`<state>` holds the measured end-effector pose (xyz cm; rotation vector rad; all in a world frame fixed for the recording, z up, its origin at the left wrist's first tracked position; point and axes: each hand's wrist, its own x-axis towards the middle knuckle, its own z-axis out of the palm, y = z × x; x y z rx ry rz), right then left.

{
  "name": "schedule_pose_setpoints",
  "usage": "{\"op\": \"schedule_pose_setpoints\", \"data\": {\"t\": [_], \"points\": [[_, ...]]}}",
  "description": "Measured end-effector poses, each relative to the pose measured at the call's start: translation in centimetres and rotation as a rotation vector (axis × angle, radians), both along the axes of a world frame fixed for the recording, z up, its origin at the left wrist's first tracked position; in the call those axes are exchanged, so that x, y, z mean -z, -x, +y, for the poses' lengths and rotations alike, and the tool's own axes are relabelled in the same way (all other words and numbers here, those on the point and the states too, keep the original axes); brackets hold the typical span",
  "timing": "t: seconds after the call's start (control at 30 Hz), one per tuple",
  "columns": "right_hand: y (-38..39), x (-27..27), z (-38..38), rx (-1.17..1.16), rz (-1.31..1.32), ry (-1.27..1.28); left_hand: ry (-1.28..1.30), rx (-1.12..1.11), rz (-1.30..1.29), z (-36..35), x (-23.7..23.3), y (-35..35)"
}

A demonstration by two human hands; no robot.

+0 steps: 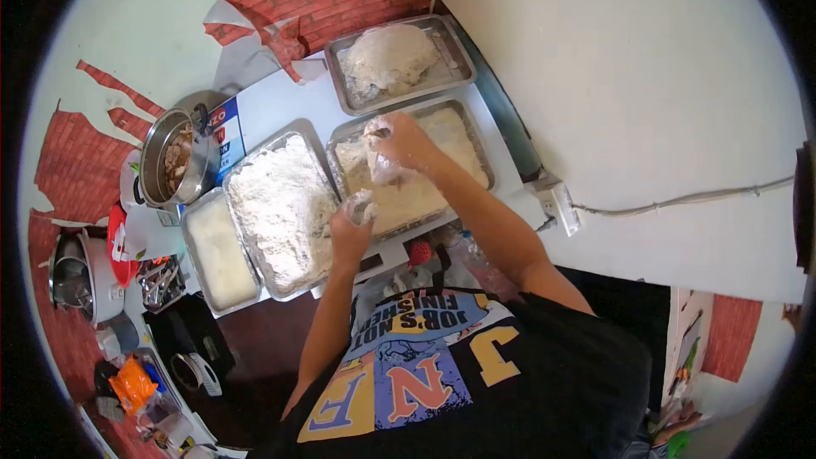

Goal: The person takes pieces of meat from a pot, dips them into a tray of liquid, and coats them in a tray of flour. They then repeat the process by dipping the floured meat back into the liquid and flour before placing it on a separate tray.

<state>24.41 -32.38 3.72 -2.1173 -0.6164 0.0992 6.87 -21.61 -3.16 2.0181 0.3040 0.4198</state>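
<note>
My right hand [402, 143] is closed on a clear plastic bag [387, 170] dusted with flour, above a metal tray of pale flour or crumbs [442, 149]. My left hand [352, 225] has its fingers curled round a whitish, floury piece [363, 204] at the near left corner of that tray. Left of it lies a tray heaped with lumpy white flour [280, 204]. Farther left sits a smaller tray of smooth, pale yellowish liquid [218, 251]. At the back, another metal tray holds a floury mound [391, 55], seemingly under plastic.
A steel pot [178, 157] with brown pieces inside stands at the table's back left. A power outlet [561, 204] with a cable is on the right wall. A rice cooker [93, 280] and an orange bag [133, 385] are at the far left.
</note>
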Motion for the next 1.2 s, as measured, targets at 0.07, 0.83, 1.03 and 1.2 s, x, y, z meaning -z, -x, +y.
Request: {"op": "schedule_pose_setpoints", "data": {"t": [0.07,0.83,1.03,1.2], "points": [[-0.1,0.7,-1.1,0.045,-0.059,-0.064,-0.045,-0.088,0.001,-1.1,-0.6,-0.7],[-0.8,11.1,-10.0,-0.258,-0.238,0.276,-0.656,0.139,0.216,-3.8,5.9,-9.3],[-2.1,10.9,-8.0,-0.168,-0.224,0.435,-0.669,0.052,0.182,-2.4,6.0,-11.3],[-2.6,10.4,-8.7,-0.177,-0.211,0.487,-0.689,0.032,0.219,-1.8,7.8,-11.1]]}}
